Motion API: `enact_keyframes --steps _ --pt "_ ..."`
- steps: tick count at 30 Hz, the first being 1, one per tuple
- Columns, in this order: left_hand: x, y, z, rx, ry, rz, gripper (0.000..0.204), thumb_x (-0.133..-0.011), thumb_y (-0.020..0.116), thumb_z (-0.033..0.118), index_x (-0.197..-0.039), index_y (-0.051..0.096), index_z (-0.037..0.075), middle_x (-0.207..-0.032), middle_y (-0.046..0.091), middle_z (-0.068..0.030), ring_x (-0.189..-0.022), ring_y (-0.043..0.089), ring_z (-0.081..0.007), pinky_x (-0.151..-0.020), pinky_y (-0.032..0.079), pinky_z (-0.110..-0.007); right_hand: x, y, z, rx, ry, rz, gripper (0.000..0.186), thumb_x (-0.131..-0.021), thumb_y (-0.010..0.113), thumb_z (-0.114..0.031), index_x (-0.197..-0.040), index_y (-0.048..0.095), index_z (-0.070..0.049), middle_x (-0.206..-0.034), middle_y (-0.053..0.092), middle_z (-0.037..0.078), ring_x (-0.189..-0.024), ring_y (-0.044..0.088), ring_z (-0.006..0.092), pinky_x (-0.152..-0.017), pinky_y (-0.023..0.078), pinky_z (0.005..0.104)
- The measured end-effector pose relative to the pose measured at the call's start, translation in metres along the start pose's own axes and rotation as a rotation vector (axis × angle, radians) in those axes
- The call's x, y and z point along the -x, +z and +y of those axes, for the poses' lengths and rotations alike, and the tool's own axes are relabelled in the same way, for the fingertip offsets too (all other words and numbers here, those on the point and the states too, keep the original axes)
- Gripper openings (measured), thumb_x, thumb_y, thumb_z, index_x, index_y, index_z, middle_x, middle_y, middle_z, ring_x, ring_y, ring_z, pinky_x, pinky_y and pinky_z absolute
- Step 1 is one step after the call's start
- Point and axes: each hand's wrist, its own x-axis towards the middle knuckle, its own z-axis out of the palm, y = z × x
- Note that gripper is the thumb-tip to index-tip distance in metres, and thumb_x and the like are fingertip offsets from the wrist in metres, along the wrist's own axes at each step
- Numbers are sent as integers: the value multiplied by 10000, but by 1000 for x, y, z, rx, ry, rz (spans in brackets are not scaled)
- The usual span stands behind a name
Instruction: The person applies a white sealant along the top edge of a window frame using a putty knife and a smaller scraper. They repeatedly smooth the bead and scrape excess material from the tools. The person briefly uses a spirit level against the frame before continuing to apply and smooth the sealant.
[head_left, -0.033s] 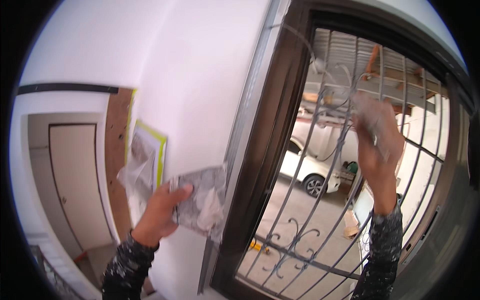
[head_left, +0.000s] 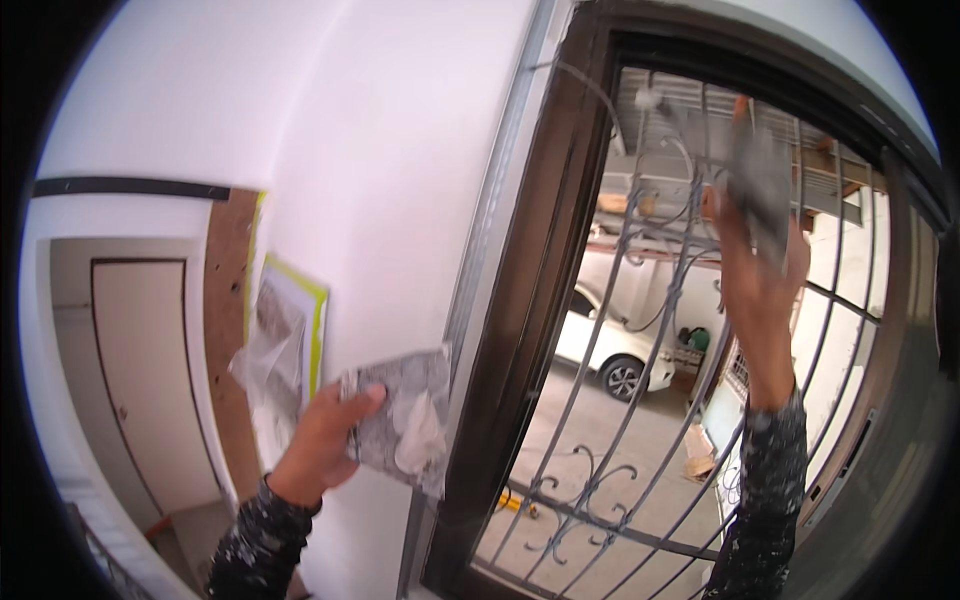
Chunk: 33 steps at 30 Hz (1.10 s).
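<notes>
My left hand [head_left: 322,440] is closed on the near edge of a flat, grey-smeared putty board [head_left: 385,425], its thumb on top. A lump of white putty [head_left: 420,435] lies on the board. The board is in front of the white wall, by the dark door frame. Raised at the right, my right hand [head_left: 762,270] grips a flat grey scraper [head_left: 757,185], blurred by motion. The scraper is tilted upward in front of the barred opening; its handle is hidden in the hand. I cannot tell whether it touches anything.
A dark frame [head_left: 530,270] surrounds the opening, with curled metal bars [head_left: 580,490] across it. Beyond stand a white car [head_left: 600,335] and a yellow object on the ground [head_left: 517,503]. At left are a lime-taped panel with plastic sheeting [head_left: 285,330] and a pale door [head_left: 155,370].
The scraper in my right hand has swung round and now points more upward. My left hand keeps its hold on the putty board. The whole view has shifted slightly.
</notes>
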Motion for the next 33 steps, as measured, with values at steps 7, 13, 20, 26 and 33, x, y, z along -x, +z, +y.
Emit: enact_keyframes --steps 7,13,20,26,33 --pt "-32 -24 -26 93 -81 -180 376 -983 603 155 -1281 546 -68 -1182 667 -133 -1050 677 -229 -919 559 -373 -173 72 59 185 204 26 384 -870 640 -311 -954 697 59 -826 691 194 -758 666 367 -711 513 461" --pt "-52 -33 -40 69 -118 -258 368 -1014 571 193 -1285 551 -55 -1147 669 -90 -1018 660 -175 -892 544 -318 -218 139 77 289 246 85 445 -838 609 -297 -925 675 135 -974 676 353 -973 662 482 -900 517 479" --pt "-64 -43 -41 157 -204 -294 362 -986 601 157 -1278 556 -51 -1183 670 -132 -1065 673 -230 -939 549 -395 -236 177 93 329 191 69 430 -829 618 -286 -723 631 131 -633 664 233 -667 708 351 -733 553 415" --pt "-68 -45 -42 179 -240 -339 377 -999 588 168 -1291 542 -65 -1199 661 -139 -1060 668 -223 -945 537 -383 -237 189 93 317 193 68 405 -839 612 -258 -683 625 116 -604 656 224 -591 699 321 -714 563 400" --pt "-74 -48 -41 214 -282 -443 402 -1010 571 169 -1327 520 -72 -1247 644 -152 -1119 645 -223 -1003 496 -373 -237 193 75 284 297 -47 372 -865 581 -214 -933 668 141 -996 656 376 -1004 635 510 -914 500 489"
